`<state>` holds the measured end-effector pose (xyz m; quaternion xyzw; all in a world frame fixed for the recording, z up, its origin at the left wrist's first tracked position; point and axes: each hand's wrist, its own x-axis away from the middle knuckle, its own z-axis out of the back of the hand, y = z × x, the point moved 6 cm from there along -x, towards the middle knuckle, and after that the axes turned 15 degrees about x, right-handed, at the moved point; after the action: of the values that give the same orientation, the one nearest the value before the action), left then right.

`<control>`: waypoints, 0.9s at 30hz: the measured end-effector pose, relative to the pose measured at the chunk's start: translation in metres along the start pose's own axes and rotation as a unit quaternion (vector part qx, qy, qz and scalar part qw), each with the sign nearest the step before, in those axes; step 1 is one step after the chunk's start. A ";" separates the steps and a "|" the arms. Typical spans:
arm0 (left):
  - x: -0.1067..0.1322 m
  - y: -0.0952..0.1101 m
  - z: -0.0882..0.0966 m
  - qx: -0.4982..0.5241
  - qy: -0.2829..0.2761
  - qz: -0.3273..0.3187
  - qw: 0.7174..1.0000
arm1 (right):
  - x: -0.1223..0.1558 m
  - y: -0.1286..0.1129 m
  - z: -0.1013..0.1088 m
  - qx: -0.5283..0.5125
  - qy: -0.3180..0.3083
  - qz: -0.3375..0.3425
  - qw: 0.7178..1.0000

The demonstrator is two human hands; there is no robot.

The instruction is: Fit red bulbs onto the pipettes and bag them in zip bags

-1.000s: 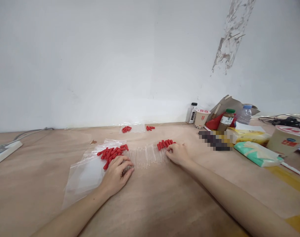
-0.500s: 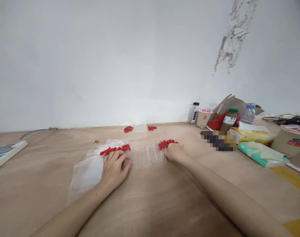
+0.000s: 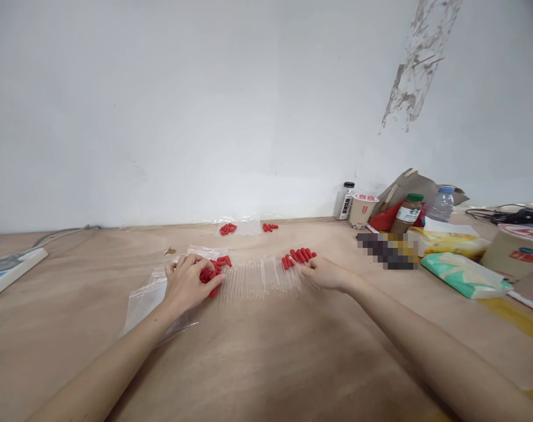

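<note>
My left hand [image 3: 186, 282] is curled over a pile of red rubber dropper bulbs [image 3: 222, 261], with some of them between its thumb and fingers. A row of thin clear dropper tubes [image 3: 249, 280] lies side by side on the table between my hands. Pinched at the right end of this row, my right hand [image 3: 325, 273] holds a clear tube; its fingertips are partly hidden. Several tubes just left of that hand carry red bulbs [image 3: 302, 255] on their far ends. Clear zip bags [image 3: 140, 305] lie beneath and beside my left hand.
Two small groups of red bulbs, left [image 3: 228, 229] and right [image 3: 270, 227], lie by the wall with a clear bag [image 3: 249, 227]. A power strip [image 3: 16, 271] is at the left. Cups, bottles and a green tissue pack [image 3: 464, 275] crowd the right side.
My left hand has moved left, off the tubes' left end and onto the bulb pile, and the bag has shifted. My right hand has moved slightly right.
</note>
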<state>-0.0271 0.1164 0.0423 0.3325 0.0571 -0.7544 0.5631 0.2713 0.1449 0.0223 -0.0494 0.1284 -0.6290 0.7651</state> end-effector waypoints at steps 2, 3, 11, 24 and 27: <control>0.002 0.005 -0.002 0.002 -0.011 -0.014 1.000 | 0.009 -0.008 -0.005 -0.027 -0.007 0.040 0.999; 0.003 0.007 -0.004 0.003 -0.014 -0.020 1.000 | 0.013 -0.011 -0.007 -0.043 0.003 0.057 0.997; 0.010 0.012 -0.017 0.005 0.008 -0.070 0.997 | 0.023 -0.015 -0.036 -0.184 0.048 0.141 0.972; 0.036 0.061 -0.022 0.309 -0.132 -0.127 0.933 | 0.047 -0.035 -0.024 -0.107 0.134 0.194 0.966; 0.050 0.078 -0.026 0.323 -0.204 -0.147 0.912 | 0.052 -0.041 -0.024 -0.081 0.142 0.216 0.963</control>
<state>0.0462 0.0599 0.0169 0.3236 -0.2576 -0.8572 0.3069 0.2356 0.0878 0.0021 0.0075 0.2938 -0.4373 0.8500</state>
